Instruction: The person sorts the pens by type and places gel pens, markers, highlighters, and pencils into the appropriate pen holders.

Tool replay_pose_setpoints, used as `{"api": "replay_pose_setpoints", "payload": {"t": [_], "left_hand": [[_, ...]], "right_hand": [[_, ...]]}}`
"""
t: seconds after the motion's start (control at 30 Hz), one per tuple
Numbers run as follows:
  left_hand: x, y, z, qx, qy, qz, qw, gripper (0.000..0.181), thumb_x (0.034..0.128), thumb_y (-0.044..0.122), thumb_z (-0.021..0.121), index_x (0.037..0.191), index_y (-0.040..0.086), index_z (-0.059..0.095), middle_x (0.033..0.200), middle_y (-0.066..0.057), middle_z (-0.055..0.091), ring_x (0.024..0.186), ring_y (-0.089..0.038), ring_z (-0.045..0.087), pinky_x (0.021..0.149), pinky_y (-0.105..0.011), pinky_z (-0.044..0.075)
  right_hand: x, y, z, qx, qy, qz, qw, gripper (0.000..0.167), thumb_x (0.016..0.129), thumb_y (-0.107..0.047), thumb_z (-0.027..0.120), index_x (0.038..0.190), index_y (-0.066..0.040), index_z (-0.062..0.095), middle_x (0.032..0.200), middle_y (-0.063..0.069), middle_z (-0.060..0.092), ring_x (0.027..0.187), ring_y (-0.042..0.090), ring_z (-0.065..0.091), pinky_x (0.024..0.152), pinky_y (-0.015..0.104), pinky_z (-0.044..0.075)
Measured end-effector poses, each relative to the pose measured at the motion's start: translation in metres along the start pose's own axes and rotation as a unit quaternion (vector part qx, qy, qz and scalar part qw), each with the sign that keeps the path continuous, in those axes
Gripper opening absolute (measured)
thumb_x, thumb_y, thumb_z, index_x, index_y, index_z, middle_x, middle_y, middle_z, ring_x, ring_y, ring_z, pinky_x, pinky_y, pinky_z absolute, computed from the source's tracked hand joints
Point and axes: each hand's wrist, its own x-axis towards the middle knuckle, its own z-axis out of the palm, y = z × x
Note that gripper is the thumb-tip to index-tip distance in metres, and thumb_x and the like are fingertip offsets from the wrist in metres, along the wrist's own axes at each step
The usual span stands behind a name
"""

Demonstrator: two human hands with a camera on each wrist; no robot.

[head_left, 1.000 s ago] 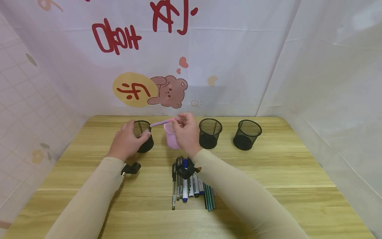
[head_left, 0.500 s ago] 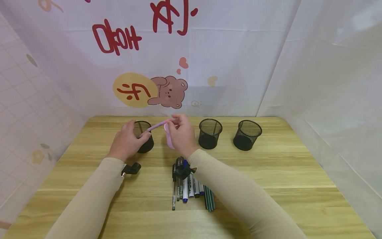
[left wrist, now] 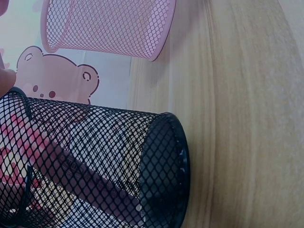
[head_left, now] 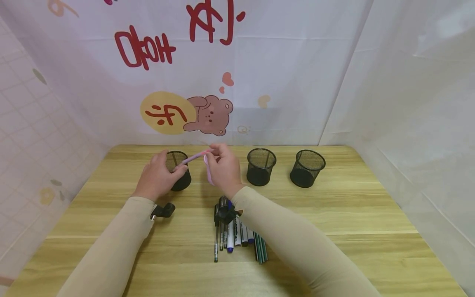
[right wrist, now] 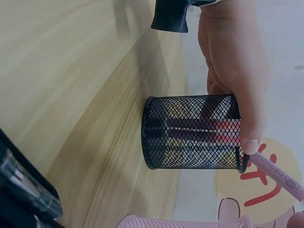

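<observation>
At the left of the row, my left hand [head_left: 157, 175] holds a black mesh pen cup [head_left: 182, 182] by its rim, thumb at the near side. My right hand [head_left: 225, 170] pinches a pink-purple marker [head_left: 193, 157] by its pinkish end. The marker slants down to the cup's mouth; in the right wrist view the marker [right wrist: 278, 173] meets the rim beside the left thumb. Through the mesh in the left wrist view, a similar marker [left wrist: 90, 185] leans inside. A pink mesh cup [head_left: 208, 170] stands partly hidden behind my right hand.
Two more black mesh cups, one [head_left: 261, 167] in the middle and one [head_left: 307, 168] farther right, stand along the table's back. Several pens [head_left: 216, 235], white markers [head_left: 230, 235] and dark green pencils [head_left: 261, 249] lie below my right forearm. A white printed cloth [head_left: 297, 82] hangs behind.
My right hand has moved left, bringing the marker's lower end from beside the black cup to its mouth. My left hand has stayed at the cup.
</observation>
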Motion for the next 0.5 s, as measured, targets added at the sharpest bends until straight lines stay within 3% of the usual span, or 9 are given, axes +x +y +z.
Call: {"api": "replay_pose_setpoints", "payload": {"t": [0.5], "left_hand": [[0.0011,-0.0004,0.0016,0.000,0.006,-0.002,1.0000,0.104,0.0956,0.073,0.054,0.163,-0.001,0.027,0.162,-0.030,0.038,0.145,-0.054,0.041,0.121,-0.072,0.028]], "right_hand": [[-0.0017,-0.0008,0.0023,-0.047,-0.021,-0.061,0.9968,0.022,0.103,-0.014,0.068,0.121,-0.005,0.075,0.107,0.009,0.081,0.082,0.020,0.073,0.071,0.021,0.056]]}}
